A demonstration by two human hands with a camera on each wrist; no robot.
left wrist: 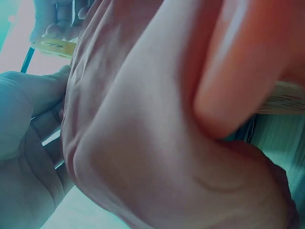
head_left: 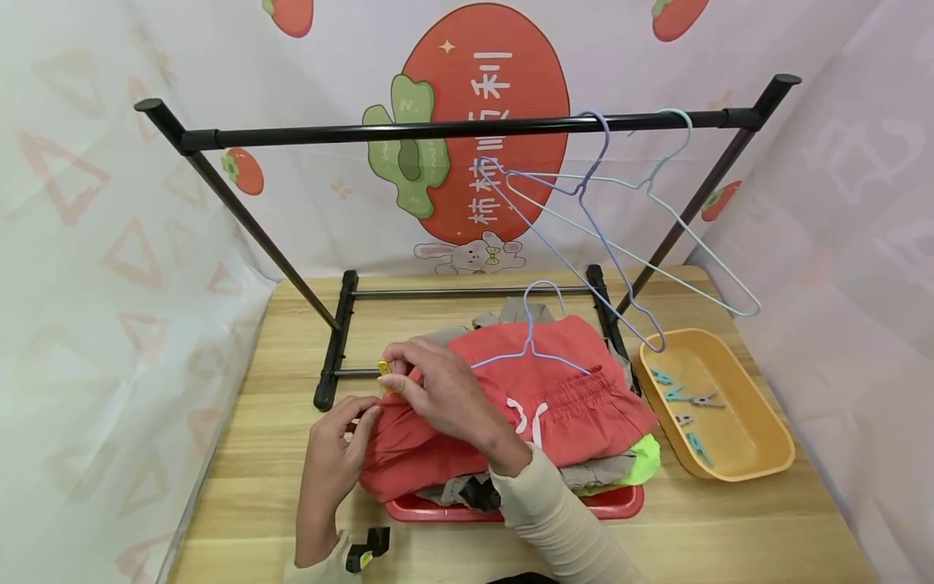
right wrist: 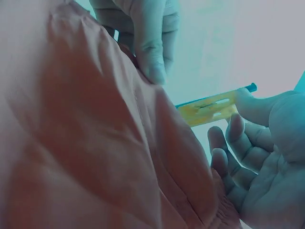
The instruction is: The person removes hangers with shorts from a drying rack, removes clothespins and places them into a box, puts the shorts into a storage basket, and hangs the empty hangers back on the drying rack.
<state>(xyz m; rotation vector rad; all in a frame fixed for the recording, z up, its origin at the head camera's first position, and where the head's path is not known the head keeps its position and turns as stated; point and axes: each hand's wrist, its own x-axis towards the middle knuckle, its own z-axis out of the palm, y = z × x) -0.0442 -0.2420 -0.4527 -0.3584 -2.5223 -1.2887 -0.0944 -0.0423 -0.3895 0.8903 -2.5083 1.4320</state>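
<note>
Red shorts (head_left: 591,422) with a gathered waistband and white drawstring lie on a pile of clothes. My right hand (head_left: 441,385) pinches a yellow clothespin (right wrist: 209,109) between thumb and fingers, at the left edge of the shorts. In the right wrist view the clothespin's far end meets the red cloth; whether it bites the fabric I cannot tell. Just below, my left hand (head_left: 332,454) pinches the edge of the same shorts between thumb and fingers. A purple-blue hanger (head_left: 530,331) lies across the shorts, its left end hidden behind the right hand.
A red basket (head_left: 620,504) holds the pile, with grey and neon-green clothes (head_left: 645,461) below the shorts. Behind stands a black rack (head_left: 314,136), two hangers (head_left: 584,192) on its bar. At right, a yellow tray (head_left: 755,422) holds several clothespins (head_left: 696,448).
</note>
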